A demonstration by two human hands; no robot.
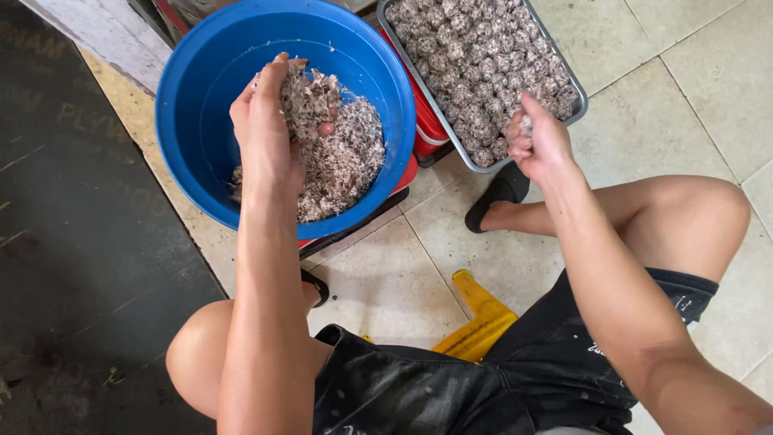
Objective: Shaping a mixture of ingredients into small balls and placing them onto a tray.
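The left hand (270,121) is cupping a clump of the speckled mixture (342,161) inside the one blue bucket (201,80). The right hand (538,143) is closing around one small ball (525,125) beside the one metal tray (568,109), which is holding dozens of rolled balls (475,56).

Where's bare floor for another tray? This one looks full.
Bare tiles lie right of the metal tray, beyond the knee. A smaller patch sits between blue basin and yellow stool. The tray is packed.
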